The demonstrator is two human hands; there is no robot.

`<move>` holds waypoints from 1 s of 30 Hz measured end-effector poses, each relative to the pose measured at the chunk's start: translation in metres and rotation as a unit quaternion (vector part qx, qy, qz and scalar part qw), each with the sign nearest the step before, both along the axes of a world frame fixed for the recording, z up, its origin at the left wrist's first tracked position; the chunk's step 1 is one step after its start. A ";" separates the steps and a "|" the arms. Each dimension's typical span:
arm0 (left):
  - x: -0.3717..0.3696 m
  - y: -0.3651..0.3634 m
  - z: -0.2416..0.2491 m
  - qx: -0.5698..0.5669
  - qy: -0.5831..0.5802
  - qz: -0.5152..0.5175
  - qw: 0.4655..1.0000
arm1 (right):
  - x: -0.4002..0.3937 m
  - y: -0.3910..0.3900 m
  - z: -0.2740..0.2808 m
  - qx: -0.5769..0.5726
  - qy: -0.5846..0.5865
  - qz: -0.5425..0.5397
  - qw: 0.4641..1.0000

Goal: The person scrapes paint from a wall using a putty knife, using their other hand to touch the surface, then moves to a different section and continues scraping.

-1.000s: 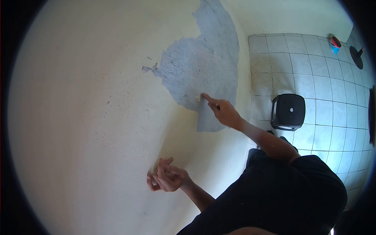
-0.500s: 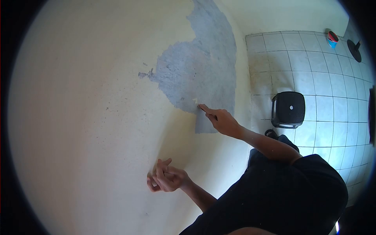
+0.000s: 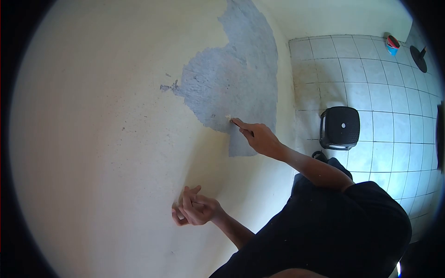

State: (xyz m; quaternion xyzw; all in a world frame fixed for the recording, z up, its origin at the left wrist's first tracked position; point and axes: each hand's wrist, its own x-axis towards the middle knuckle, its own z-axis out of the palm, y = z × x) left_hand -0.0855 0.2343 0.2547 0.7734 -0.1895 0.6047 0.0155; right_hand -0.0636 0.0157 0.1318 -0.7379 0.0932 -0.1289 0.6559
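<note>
Right hand [image 3: 259, 138]: clenched on a scraper [image 3: 235, 122], its tip at the grey patch [image 3: 236, 78].
Left hand [image 3: 193, 209]: fingers loose, empty, resting on the wall [image 3: 102, 139], at 7 o'clock from the right.

Stool [image 3: 340, 128] on the tiled floor [image 3: 398, 153] beside the wall [image 3: 92, 139], right of the bare patch [image 3: 236, 83].

Only one view here, a head-worn camera looking forward and down, and it's rolled hard sideways: the tiled floor [image 3: 371, 92] sits on the right of the frame while the cream wall [image 3: 102, 139] fills the left and middle. It's close to the wall, with both hands well in view. Heavy fisheye, so the corners go black and straight lines bow. The black stool [image 3: 340, 128] and some small stuff by the far edge are in shot, though I can't really tell what those small things are.
</note>
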 end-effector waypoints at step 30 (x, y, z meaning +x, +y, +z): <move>-0.001 0.001 0.000 0.017 -0.003 -0.006 1.000 | 0.004 0.016 -0.011 0.004 -0.071 -0.040 0.997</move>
